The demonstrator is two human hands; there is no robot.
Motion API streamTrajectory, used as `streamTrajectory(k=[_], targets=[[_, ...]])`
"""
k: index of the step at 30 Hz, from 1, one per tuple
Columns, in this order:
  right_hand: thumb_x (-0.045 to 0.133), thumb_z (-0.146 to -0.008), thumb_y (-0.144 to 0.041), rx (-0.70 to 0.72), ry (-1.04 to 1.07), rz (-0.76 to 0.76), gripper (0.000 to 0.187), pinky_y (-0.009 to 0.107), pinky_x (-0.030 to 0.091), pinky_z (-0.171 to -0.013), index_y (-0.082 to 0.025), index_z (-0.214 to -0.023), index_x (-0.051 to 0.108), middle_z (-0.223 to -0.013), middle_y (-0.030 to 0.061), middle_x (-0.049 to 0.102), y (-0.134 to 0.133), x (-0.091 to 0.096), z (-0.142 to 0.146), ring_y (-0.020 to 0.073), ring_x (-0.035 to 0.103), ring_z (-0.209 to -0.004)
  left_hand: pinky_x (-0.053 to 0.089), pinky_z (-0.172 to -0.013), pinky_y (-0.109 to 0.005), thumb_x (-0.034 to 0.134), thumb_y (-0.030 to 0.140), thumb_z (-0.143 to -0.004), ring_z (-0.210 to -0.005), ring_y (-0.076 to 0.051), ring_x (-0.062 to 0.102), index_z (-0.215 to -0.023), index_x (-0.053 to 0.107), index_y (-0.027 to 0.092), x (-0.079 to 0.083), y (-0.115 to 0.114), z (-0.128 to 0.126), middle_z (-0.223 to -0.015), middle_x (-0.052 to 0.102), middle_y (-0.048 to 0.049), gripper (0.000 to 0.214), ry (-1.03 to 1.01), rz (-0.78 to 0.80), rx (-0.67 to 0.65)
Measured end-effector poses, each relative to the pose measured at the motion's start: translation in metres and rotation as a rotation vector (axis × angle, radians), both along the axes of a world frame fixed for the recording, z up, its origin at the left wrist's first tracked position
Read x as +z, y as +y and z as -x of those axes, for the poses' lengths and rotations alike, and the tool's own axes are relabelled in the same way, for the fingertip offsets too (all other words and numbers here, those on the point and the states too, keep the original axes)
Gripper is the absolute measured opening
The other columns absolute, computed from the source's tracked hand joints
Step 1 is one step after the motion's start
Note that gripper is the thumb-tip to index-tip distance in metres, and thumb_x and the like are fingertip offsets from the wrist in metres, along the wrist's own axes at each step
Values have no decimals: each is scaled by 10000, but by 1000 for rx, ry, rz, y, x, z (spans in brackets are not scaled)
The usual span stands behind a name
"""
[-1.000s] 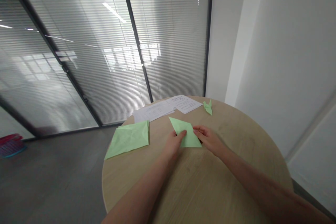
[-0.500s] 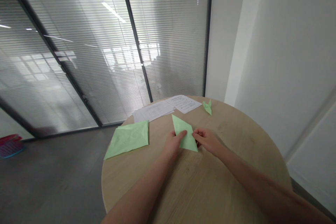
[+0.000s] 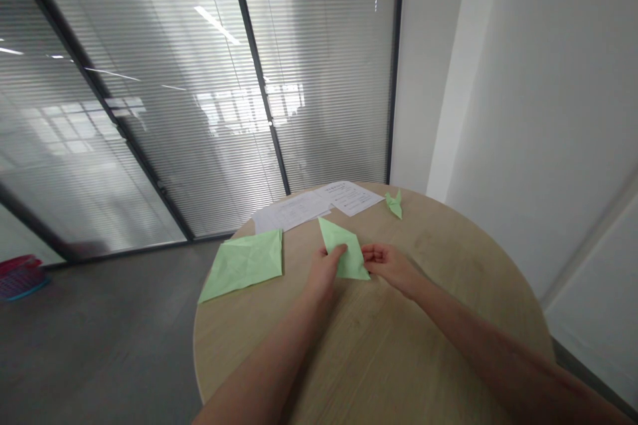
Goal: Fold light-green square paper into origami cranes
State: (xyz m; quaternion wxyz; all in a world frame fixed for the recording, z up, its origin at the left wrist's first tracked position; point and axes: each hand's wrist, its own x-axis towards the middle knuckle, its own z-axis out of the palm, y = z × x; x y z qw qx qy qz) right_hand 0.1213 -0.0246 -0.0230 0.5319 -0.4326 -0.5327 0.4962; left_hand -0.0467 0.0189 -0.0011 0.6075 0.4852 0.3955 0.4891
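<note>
A folded sheet of light green paper [image 3: 349, 260], slanted with pointed corners, is held up over the middle of the table. My left hand [image 3: 323, 271] is closed on its left side, thumb on the front and the other fingers hidden behind. At the paper's right edge is my right hand [image 3: 386, 264], its fingers curled and touching the edge near the lower right corner; some fingertips are hidden. To the left lies a larger folded stack of green paper [image 3: 246, 262]. A small green origami figure [image 3: 393, 204] rests toward the far right of the table.
Printed white sheets [image 3: 292, 211] lie along the far edge of the round wooden table [image 3: 448, 292]. Beyond it stands a glass partition with blinds [image 3: 319, 119], and a white wall [image 3: 548, 113] is close on the right. A red and blue basket [image 3: 22, 277] sits on the floor at left.
The folded green paper and my left hand have shifted slightly left. My right thumb has moved from the front of the paper's right edge, and the right fingers sit lower along that edge.
</note>
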Motion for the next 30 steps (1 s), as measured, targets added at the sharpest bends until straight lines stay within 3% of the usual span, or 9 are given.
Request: streamTrajectory(k=[4,11,16,22,26,30], targets=[[710,-647,-169,19,38,-13,440,336,510,-781,-202,-1085,695,-894,30,747,2,-3,-1,179,677,-783,542,-673,-332,804,400,-701,-710,-246,707,-861,761,123,-4,4,1,-849,782,-132,323,-11,5,17],[665,-614,-79,-13,10,-44,728,242,425,-601,-247,-1320,607,-878,-21,642,2,-8,-2,124,592,-697,499,-647,-301,806,402,-691,-728,-233,689,-875,779,120,-5,9,4,-893,782,-127,338,28,-15,80],[659,-611,-63,15,-5,-66,826,230,425,-592,-282,-1399,542,-961,-12,615,4,-11,-4,115,591,-712,521,-680,-318,822,402,-682,-741,-241,700,-880,777,117,-2,7,3,-894,783,-137,350,-18,-2,72],[686,-613,-81,38,-61,-20,808,247,436,-571,-266,-1388,560,-975,12,634,7,-17,-7,139,611,-691,542,-699,-315,827,409,-699,-779,-245,718,-902,752,135,-1,9,5,-932,787,-133,350,-48,43,91],[664,-594,-94,-24,-63,17,725,262,460,-577,-243,-1302,631,-979,30,641,9,-18,-12,156,622,-709,550,-717,-320,816,397,-725,-822,-256,726,-924,751,139,1,8,5,-959,790,-140,332,-27,40,59],[636,-659,-146,-98,18,24,555,332,545,-756,-229,-1206,676,-964,35,677,8,-13,-13,177,653,-775,558,-726,-337,827,380,-722,-818,-276,732,-886,765,132,2,3,3,-920,795,-153,304,32,37,-41]])
